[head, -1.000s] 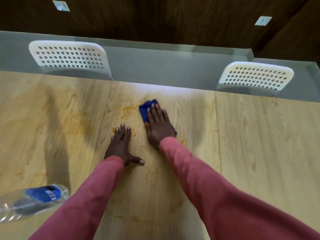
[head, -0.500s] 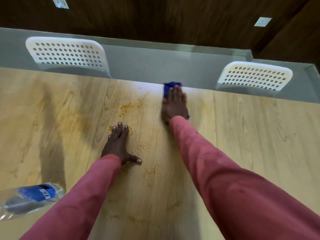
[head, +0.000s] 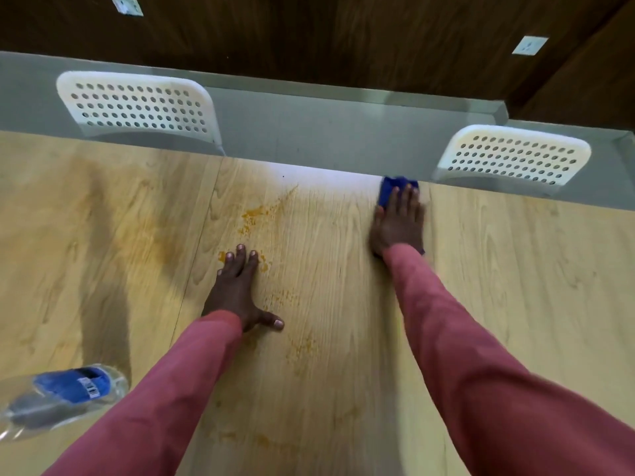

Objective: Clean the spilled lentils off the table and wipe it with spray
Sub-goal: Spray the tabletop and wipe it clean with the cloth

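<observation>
- Desk point(head: 515, 286): light wood-grain top, seen from above; a seam runs from the far edge toward the near edge, left of centre.
- Right hand point(head: 398, 225): flat, palm down, fingers extended and close together, pressed onto a blue cloth point(head: 395, 187). It does not grip the cloth; it pins the cloth to the desk.
- Blue cloth: at the far edge of the desk, right of centre. Most of it is hidden under the hand; a folded part shows beyond the fingertips and a small corner shows beside the wrist.
- Left hand point(head: 237, 290): flat on the desk near its centre, holding nothing, fingers together and pointing to the far edge, thumb spread out to the right.
- Orange residue point(head: 254, 216): smears and specks lie between the left fingertips and the far edge. Fainter patches lie by the left thumb and toward the near edge. Single lentils cannot be made out.
- Spray bottle point(head: 65, 393): clear plastic with a blue label, blurred, at the near left corner, well apart from both hands. Whether it stands or lies cannot be told.
- Sleeves point(head: 481, 372): dull red, covering both arms to the wrists.
- Two white perforated chair backs point(head: 137, 104) stand beyond the far edge, one left and one right; the right one is near the cloth.
</observation>
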